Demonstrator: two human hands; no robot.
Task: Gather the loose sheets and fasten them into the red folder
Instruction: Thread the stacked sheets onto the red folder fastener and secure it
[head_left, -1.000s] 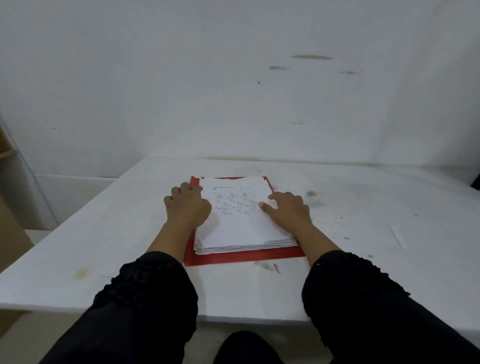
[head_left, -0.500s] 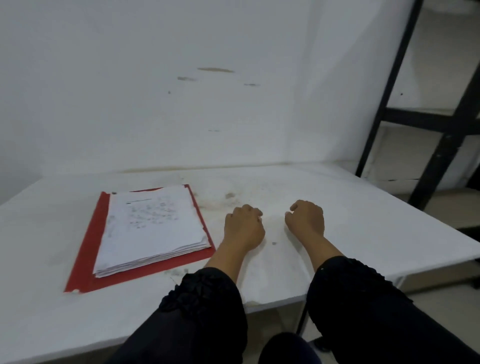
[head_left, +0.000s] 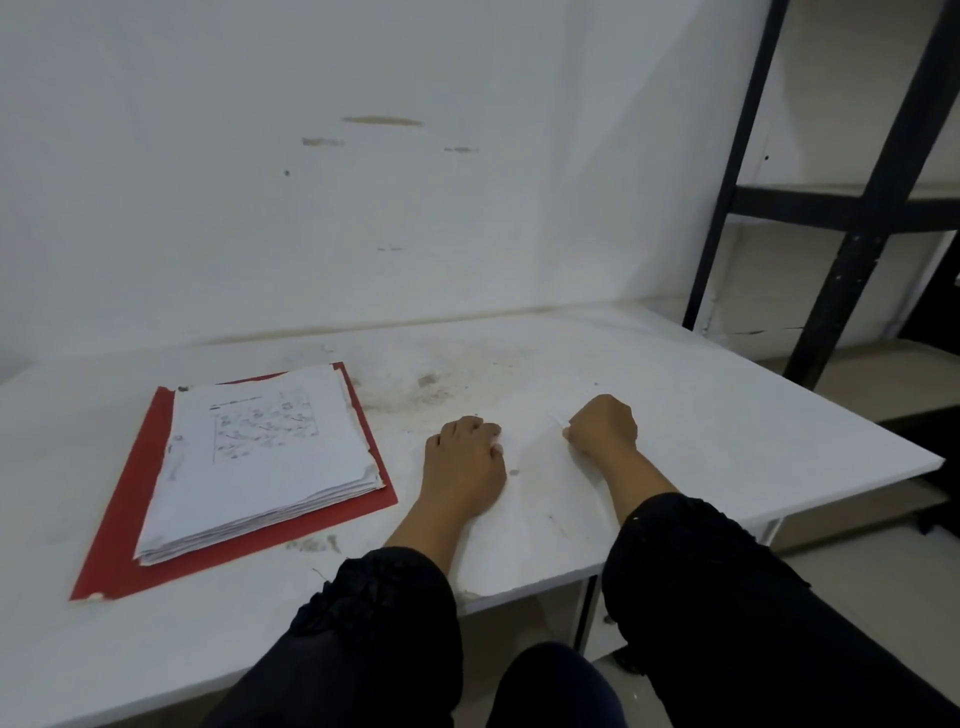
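Observation:
The red folder (head_left: 117, 525) lies open and flat on the left of the white table (head_left: 727, 441). A thick stack of printed sheets (head_left: 260, 457) rests on it, edges roughly squared. Both my hands are off the stack, to its right. My left hand (head_left: 465, 457) rests on the table with its fingers curled under and nothing in it. My right hand (head_left: 605, 426) is curled too, thumb and forefinger pinched on the end of a thin white paper strip (head_left: 558, 418) that lies faint against the tabletop.
The tabletop around my hands is stained and scuffed. A white wall stands behind the table. A black metal shelf frame (head_left: 852, 249) rises at the right, just past the table's right edge. My dark sleeves cross the near table edge.
Both hands left the sheet stack and moved right onto the bare table. My view swung right, so the folder now sits at the left. In the last half second the hands barely shifted.

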